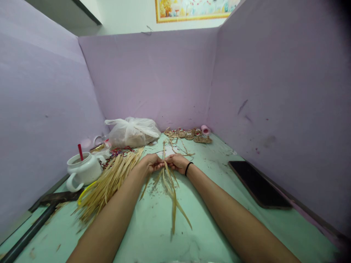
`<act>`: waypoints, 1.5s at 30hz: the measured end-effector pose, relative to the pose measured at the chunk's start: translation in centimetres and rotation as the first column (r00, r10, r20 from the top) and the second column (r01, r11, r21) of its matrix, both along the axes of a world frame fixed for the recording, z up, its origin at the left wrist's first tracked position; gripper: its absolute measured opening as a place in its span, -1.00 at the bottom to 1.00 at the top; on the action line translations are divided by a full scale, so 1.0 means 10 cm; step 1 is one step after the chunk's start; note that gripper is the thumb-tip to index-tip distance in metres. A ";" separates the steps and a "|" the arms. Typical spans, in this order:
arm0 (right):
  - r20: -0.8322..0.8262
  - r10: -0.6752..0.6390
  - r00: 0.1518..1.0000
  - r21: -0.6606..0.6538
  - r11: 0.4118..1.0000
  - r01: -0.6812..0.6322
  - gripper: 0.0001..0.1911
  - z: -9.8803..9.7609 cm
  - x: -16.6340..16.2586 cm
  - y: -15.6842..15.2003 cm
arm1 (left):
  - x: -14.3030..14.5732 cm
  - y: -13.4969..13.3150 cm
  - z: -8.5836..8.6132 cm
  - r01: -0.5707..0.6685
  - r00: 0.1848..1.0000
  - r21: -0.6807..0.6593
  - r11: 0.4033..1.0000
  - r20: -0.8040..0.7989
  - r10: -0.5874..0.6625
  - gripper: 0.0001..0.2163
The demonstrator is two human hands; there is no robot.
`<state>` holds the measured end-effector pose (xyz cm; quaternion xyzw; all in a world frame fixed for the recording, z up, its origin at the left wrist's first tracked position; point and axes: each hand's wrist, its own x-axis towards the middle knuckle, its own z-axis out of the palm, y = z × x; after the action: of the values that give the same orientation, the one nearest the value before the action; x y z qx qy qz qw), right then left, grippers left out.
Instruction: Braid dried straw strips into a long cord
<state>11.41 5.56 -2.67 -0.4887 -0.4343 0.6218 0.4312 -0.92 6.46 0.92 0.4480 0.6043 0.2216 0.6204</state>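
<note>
Both my hands meet over the middle of the pale green table [153, 226], pinched around a braid of dry straw-like strips. My left hand [152, 163] grips the straw strips [173, 199] from the left, its fingertips closed. From the other side my right hand [177, 163], with a black band at the wrist, closes on the same strips. Loose ends fan out toward me, while a thin braided length [164, 148] runs away beyond the fingers. To the left lies a thick bundle of similar dry strips [116, 175], partly behind my left forearm.
A white pot [89, 171] with a red stick stands left, near a black hammer-like tool [35, 226]. Farther back are a tied white plastic bag [133, 133], several woven straw pieces [203, 139] and a pink roll [205, 130]. A dark phone-like slab [257, 184] lies right. Purple panels [148, 80] enclose the table.
</note>
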 end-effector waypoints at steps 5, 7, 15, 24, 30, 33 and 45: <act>-0.005 0.015 1.000 0.001 1.000 -0.015 -0.81 -0.01 0.01 0.01 | 0.02 -0.02 -0.03 0.011 0.991 0.057 0.998 -0.135 -0.003 -0.78; -0.013 0.034 0.999 -0.001 0.999 -0.034 -0.80 -0.01 0.01 0.01 | 0.03 -0.03 -0.04 -0.004 0.984 0.101 0.995 -0.178 0.022 -0.78; -0.061 0.070 0.996 -0.007 0.997 -0.070 -0.83 -0.03 0.04 0.03 | 0.08 -0.07 -0.08 -0.029 0.976 0.257 0.966 -0.202 0.083 -0.86; -0.063 0.130 0.989 -0.013 0.991 -0.131 -0.83 -0.03 0.07 0.04 | 0.04 0.02 -0.16 -0.005 0.998 0.115 0.993 -0.063 0.012 -0.84; 0.001 0.109 0.994 0.010 0.994 -0.109 -0.86 -0.02 0.10 0.03 | 0.00 0.02 -0.15 0.001 1.000 0.105 0.994 -0.008 -0.001 -0.86; 0.032 0.084 0.996 0.035 0.996 -0.085 -0.85 -0.02 0.12 0.03 | 0.01 0.01 -0.14 0.019 1.000 0.122 0.992 0.016 -0.021 -0.89; 0.627 -0.165 0.762 0.336 0.939 -0.073 -0.90 0.03 0.14 0.07 | 0.09 -0.07 -0.14 -0.060 0.986 0.319 0.946 -0.126 0.105 -0.86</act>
<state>12.84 6.27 -2.36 -0.6013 -0.6443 0.3196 0.3481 -0.05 5.79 -0.53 0.5297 0.6221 0.3086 0.4870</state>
